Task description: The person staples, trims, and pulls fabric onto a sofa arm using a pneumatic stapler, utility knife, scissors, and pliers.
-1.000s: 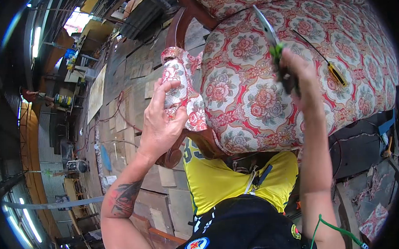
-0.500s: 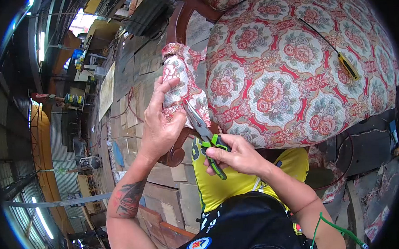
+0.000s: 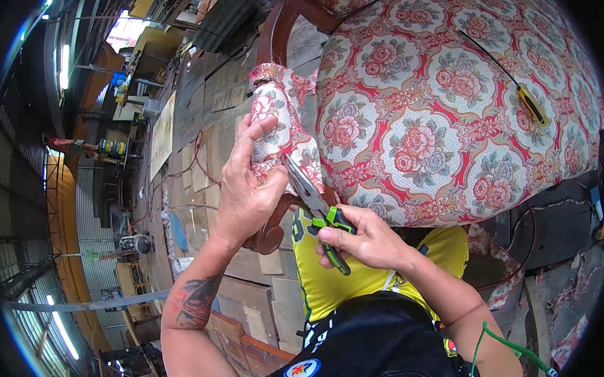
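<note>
My right hand (image 3: pixel 368 239) is wrapped round the green-and-black handles of the pliers (image 3: pixel 305 185). Their long metal jaws touch the floral fabric at the near part of the armrest cover (image 3: pixel 268 119). My left hand (image 3: pixel 251 180) is pressed on that cover, thumb beside the plier tips and fingers over its left edge. Wood of the chair frame (image 3: pixel 285 31) shows beyond the cover, and a scrolled wooden end (image 3: pixel 270 237) below it. To the right is the rounded seat (image 3: pixel 413 103) in the same floral fabric.
A yellow-handled screwdriver (image 3: pixel 533 104) lies on the seat. Wooden boards (image 3: pixel 252 278) cover the floor at the left. Fabric scraps (image 3: pixel 502 291) lie at the lower right. Farther left stand a fan (image 3: pixel 137 243) and a cluttered workbench.
The seat, armrest and screwdriver sit slightly further right in the view. The pliers and both hands keep nearly the same place on the armrest cover.
</note>
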`<state>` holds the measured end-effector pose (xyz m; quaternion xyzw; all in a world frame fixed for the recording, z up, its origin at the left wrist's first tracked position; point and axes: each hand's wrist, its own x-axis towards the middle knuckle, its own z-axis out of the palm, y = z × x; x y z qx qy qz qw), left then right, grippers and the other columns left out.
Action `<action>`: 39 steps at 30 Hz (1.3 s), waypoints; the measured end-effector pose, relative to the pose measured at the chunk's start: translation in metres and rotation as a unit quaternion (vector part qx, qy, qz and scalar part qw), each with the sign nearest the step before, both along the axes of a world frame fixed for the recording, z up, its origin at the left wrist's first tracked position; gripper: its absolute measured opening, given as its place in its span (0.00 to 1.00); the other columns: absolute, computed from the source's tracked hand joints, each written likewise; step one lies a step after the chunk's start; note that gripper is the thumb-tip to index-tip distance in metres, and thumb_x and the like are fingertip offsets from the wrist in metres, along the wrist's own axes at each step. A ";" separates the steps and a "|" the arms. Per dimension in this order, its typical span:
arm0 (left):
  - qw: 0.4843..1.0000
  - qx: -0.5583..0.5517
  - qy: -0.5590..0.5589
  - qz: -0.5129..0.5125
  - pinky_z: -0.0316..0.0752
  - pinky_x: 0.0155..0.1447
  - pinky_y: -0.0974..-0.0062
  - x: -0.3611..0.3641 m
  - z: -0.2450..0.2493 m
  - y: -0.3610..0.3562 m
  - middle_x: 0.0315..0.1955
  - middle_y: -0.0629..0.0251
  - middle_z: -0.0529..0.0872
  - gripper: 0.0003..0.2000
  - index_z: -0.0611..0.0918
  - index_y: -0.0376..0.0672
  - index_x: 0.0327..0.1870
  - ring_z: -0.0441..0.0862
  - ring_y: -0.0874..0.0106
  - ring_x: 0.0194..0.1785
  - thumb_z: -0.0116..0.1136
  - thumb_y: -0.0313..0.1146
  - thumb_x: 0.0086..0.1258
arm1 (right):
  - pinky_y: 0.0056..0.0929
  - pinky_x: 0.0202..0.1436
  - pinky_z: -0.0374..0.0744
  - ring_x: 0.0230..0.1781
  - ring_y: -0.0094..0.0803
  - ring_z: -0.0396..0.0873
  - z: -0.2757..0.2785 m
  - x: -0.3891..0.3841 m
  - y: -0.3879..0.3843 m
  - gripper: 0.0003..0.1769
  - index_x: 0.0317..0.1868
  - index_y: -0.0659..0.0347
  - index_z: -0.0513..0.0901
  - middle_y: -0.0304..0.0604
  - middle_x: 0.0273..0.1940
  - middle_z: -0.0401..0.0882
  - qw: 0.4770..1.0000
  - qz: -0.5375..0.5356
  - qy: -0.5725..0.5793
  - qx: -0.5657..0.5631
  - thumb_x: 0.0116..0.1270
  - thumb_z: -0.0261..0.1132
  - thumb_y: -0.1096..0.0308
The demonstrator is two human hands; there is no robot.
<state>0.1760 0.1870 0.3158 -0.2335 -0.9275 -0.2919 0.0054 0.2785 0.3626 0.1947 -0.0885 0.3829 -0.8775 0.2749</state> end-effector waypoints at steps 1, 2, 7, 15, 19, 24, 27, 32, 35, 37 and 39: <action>1.000 0.004 -0.001 0.000 0.57 0.82 0.61 0.000 0.000 0.000 0.74 0.34 0.70 0.30 0.76 0.36 0.69 0.58 0.48 0.84 0.59 0.23 0.61 | 0.28 0.38 0.83 0.35 0.26 0.87 0.001 0.000 -0.001 0.13 0.46 0.66 0.77 0.39 0.36 0.84 1.000 -0.002 -0.010 -0.003 0.81 0.64 0.62; 1.000 0.009 -0.002 0.000 0.57 0.82 0.60 0.000 0.000 0.000 0.73 0.33 0.70 0.30 0.76 0.36 0.69 0.58 0.48 0.84 0.59 0.23 0.61 | 0.29 0.38 0.84 0.35 0.26 0.87 0.001 0.000 -0.001 0.13 0.46 0.66 0.77 0.40 0.36 0.84 1.000 -0.003 -0.020 -0.007 0.81 0.64 0.62; 1.000 0.001 0.001 -0.006 0.57 0.82 0.60 -0.001 0.001 -0.001 0.73 0.32 0.71 0.30 0.76 0.35 0.69 0.58 0.47 0.84 0.58 0.23 0.61 | 0.29 0.38 0.84 0.35 0.27 0.87 -0.002 0.001 -0.006 0.14 0.45 0.66 0.77 0.40 0.36 0.84 1.000 -0.019 -0.007 -0.004 0.81 0.64 0.62; 1.000 0.014 -0.014 -0.001 0.53 0.83 0.59 0.001 0.000 -0.001 0.74 0.33 0.70 0.30 0.76 0.35 0.70 0.56 0.47 0.85 0.56 0.23 0.61 | 0.29 0.37 0.83 0.33 0.26 0.86 0.001 0.003 -0.010 0.13 0.46 0.66 0.77 0.40 0.35 0.83 0.999 -0.036 0.008 0.009 0.81 0.64 0.62; 1.000 0.007 -0.008 -0.008 0.53 0.84 0.59 -0.001 0.001 -0.002 0.75 0.32 0.68 0.30 0.75 0.35 0.70 0.55 0.47 0.85 0.56 0.23 0.62 | 0.29 0.34 0.81 0.32 0.25 0.85 0.001 -0.001 -0.012 0.12 0.45 0.65 0.77 0.40 0.33 0.83 0.999 -0.040 -0.009 -0.004 0.81 0.64 0.63; 1.000 0.007 -0.012 -0.001 0.53 0.84 0.59 0.000 0.001 -0.002 0.75 0.31 0.68 0.30 0.75 0.35 0.70 0.54 0.46 0.85 0.55 0.23 0.62 | 0.29 0.33 0.81 0.30 0.25 0.85 0.000 -0.004 -0.022 0.13 0.43 0.65 0.76 0.40 0.32 0.83 0.994 -0.087 0.030 0.057 0.80 0.65 0.63; 1.000 0.016 -0.007 -0.006 0.55 0.83 0.59 0.001 -0.003 -0.004 0.74 0.30 0.68 0.30 0.75 0.35 0.70 0.55 0.45 0.85 0.56 0.23 0.62 | 0.29 0.32 0.82 0.29 0.26 0.85 0.001 -0.007 -0.023 0.13 0.42 0.65 0.76 0.40 0.33 0.84 0.997 -0.074 0.008 0.025 0.79 0.67 0.63; 1.000 0.008 0.006 -0.015 0.58 0.82 0.60 0.000 0.002 -0.001 0.73 0.29 0.69 0.30 0.76 0.35 0.70 0.59 0.44 0.83 0.56 0.24 0.62 | 0.31 0.38 0.84 0.31 0.32 0.85 -0.014 -0.011 -0.017 0.16 0.46 0.63 0.78 0.45 0.39 0.86 0.972 0.030 -0.134 -0.192 0.78 0.67 0.58; 1.000 0.030 -0.004 -0.004 0.58 0.81 0.61 0.001 -0.001 -0.003 0.73 0.29 0.70 0.30 0.76 0.34 0.69 0.59 0.46 0.83 0.55 0.23 0.62 | 0.40 0.44 0.84 0.38 0.40 0.86 -0.027 -0.010 -0.030 0.23 0.53 0.63 0.77 0.48 0.41 0.86 0.931 0.141 -0.136 -0.307 0.80 0.62 0.48; 0.999 0.036 -0.009 -0.004 0.58 0.81 0.61 0.001 -0.002 -0.003 0.72 0.30 0.71 0.30 0.76 0.34 0.69 0.60 0.46 0.83 0.55 0.23 0.61 | 0.42 0.43 0.84 0.38 0.42 0.85 -0.022 -0.012 -0.035 0.26 0.56 0.62 0.79 0.50 0.40 0.85 0.863 0.203 -0.232 -0.400 0.81 0.58 0.44; 0.999 0.043 -0.010 -0.005 0.59 0.81 0.61 -0.001 -0.001 -0.004 0.72 0.30 0.71 0.30 0.75 0.34 0.69 0.60 0.46 0.83 0.55 0.23 0.61 | 0.41 0.39 0.83 0.34 0.41 0.84 -0.023 -0.017 -0.031 0.27 0.55 0.62 0.79 0.50 0.38 0.84 0.872 0.220 -0.200 -0.389 0.81 0.57 0.43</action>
